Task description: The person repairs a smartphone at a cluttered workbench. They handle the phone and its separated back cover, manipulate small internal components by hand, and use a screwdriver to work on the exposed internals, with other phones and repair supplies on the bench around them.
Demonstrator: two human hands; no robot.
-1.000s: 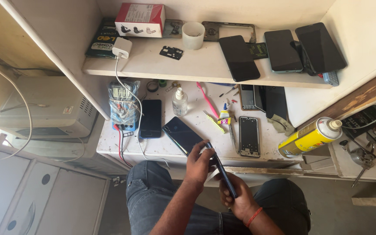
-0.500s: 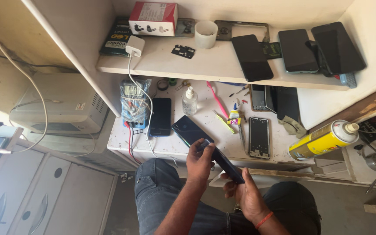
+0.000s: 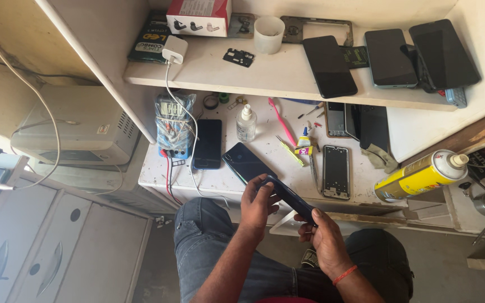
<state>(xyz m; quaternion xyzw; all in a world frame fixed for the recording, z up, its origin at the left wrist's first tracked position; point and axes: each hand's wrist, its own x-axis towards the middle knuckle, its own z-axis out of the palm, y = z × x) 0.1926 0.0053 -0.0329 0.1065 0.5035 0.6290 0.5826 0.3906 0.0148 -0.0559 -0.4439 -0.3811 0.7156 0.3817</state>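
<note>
I hold a dark smartphone [image 3: 288, 198] edge-on above my lap, tilted from upper left to lower right. My left hand [image 3: 255, 203] grips its upper end with the fingers curled over the edge. My right hand [image 3: 325, 234], with a red band at the wrist, holds its lower end. Just beyond my left hand, a dark blue phone [image 3: 246, 161] lies on the white workbench [image 3: 220, 179].
On the bench lie a black phone [image 3: 207, 143], a multimeter in a plastic bag [image 3: 173, 124], a small clear bottle [image 3: 246, 123], a pink toothbrush [image 3: 282, 120], a phone frame [image 3: 336, 171] and a yellow spray can [image 3: 420, 175]. The shelf above [image 3: 209, 70] carries several phones, a cup, a charger and a red box.
The camera has shifted, so the bench sits further right in view. Both hands keep hold of the phone, which has risen slightly toward the bench edge.
</note>
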